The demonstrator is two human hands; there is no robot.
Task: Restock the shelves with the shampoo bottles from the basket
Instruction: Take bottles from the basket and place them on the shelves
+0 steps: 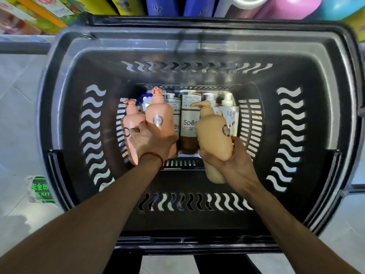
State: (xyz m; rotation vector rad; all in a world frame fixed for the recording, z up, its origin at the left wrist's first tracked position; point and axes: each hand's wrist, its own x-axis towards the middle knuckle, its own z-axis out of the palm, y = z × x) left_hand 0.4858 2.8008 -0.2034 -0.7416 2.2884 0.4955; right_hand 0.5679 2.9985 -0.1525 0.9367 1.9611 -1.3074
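I look straight down into a deep black basket [197, 46] with wavy slots in its walls. My left hand [150, 143] grips two pink pump bottles side by side, a larger pink bottle [160, 113] and a smaller pink bottle [131, 123] to its left. My right hand [231, 161] grips a tan pump bottle [214, 129] by its lower body, tilted with the pump toward the far side. Between my hands a brown-and-white Spes bottle [189, 125] stands on the basket floor. A white Lux bottle [230, 113] stands at the right.
More pump bottles stand packed along the far part of the basket floor. Beyond the basket's far rim, blue, purple and pink containers [292, 6] and yellow-green boxes [49, 14] fill a low shelf. A green exit sign [40, 189] marks the tiled floor at the left.
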